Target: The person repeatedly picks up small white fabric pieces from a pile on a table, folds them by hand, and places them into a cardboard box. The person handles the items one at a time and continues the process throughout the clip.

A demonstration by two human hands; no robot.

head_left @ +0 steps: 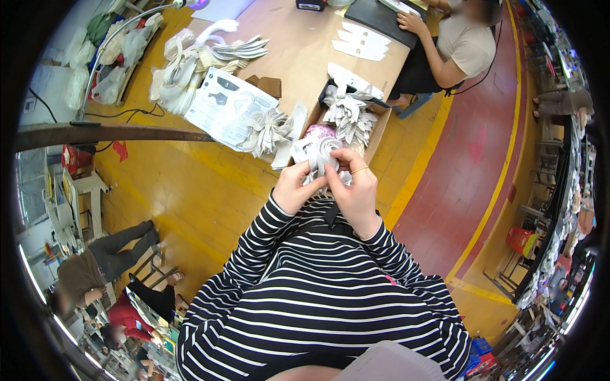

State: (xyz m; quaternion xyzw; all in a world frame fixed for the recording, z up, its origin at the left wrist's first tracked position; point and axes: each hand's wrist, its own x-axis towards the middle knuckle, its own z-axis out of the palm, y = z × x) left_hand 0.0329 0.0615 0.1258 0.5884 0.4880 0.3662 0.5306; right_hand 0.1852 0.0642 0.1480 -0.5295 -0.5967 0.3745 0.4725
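Note:
Close in front of my body, both hands meet at the near edge of the table. Between them is a pale grey curved strip (324, 152) that looks like a flexible cut piece, bent into a loop. My left hand (293, 188) is closed, its thumb and fingers pinching the strip's left side. My right hand (357, 192), with a ring on one finger, pinches the same strip from the right. Just beyond them a cardboard box (382, 130) holds a bundle of grey-white cut pieces (351, 116). Something pink and white (319, 131) lies partly hidden behind the strip.
Left of the box lie another fanned bundle (267, 132) and a printed sheet with outline drawings (219, 105). More pale strips (181, 76) are heaped at the table's left. White cut pieces (361, 42) lie farther back. A co-worker (454, 51) sits at the table's right side.

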